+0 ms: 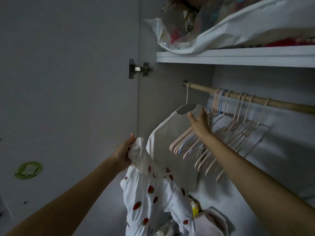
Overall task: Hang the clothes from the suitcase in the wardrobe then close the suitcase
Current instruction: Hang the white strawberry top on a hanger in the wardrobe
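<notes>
A white garment [172, 143] hangs on a pale hanger [186, 106] at the left end of the wooden rail [252, 98] inside the wardrobe. My right hand [200, 121] reaches up beside the garment's collar, fingers spread and straight, close to the collar. My left hand [123, 151] grips a bunched end of a white garment with red strawberry print [151, 200], which hangs down below it. The suitcase is out of view.
Several empty pink hangers and one blue hanger [218, 140] crowd the rail right of the hung garment. A shelf [238, 57] above carries plastic-bagged bedding [230, 26]. The open wardrobe door [68, 99] with its hinge [139, 68] stands at left. Folded items [211, 220] lie on the wardrobe floor.
</notes>
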